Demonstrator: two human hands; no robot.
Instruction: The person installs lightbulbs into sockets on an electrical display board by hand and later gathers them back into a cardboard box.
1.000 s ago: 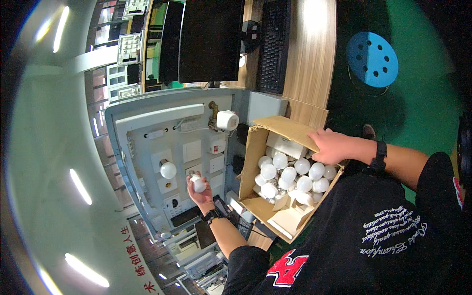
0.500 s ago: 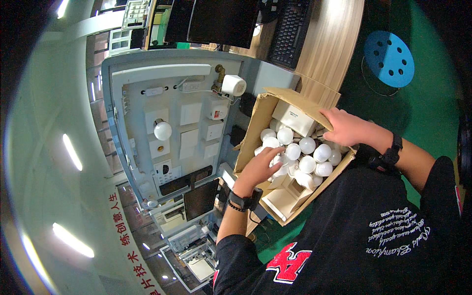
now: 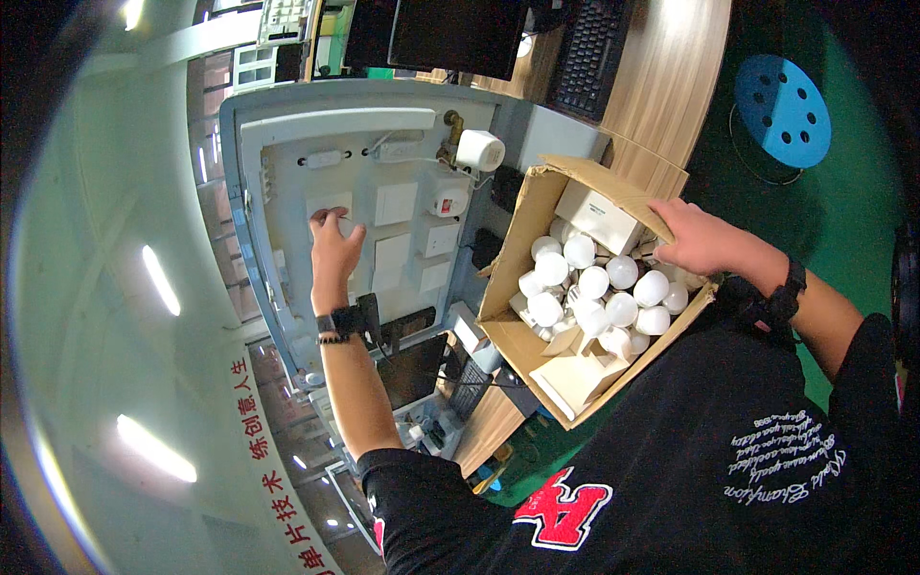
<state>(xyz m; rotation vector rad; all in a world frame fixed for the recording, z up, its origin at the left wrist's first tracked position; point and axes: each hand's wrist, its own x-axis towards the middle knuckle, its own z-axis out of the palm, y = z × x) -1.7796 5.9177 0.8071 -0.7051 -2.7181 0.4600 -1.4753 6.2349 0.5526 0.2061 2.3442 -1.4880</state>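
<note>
- In the head view, left of centre in the frame, the bare left hand (image 3: 335, 251) is holding its fingers bent in front of an upright grey panel (image 3: 289, 192), with a small patch of a white, rounded object (image 3: 346, 227) showing beside the fingertips; the hand is covering most of it, so I cannot tell whether the grip is closed
- At right of centre, the bare right hand (image 3: 707, 240) is gripping the flap of an open brown cardboard box (image 3: 517, 235), probably to keep it steady and its mouth facing up while the other hand is away
- The box is leaning close to the black cloth T-shirt (image 3: 661, 450) at lower right, perhaps using the body as a second support; its underside is not showing
- Inside, right of the frame's centre, many round white light bulbs (image 3: 594, 281) are lying loose in a heap, seemingly gathered so that single ones are staying within easy reach
- Along the box's upper side a small white rectangular carton (image 3: 599, 218) is sitting beside the bulbs, while an opened cream-coloured card carton (image 3: 575, 369) is filling the lower corner, maybe as leftover packing
- Right of the left hand, flat white square plates (image 3: 395, 203) are sitting in rows on the panel, presumably mounted to stay reachable from the front
</note>
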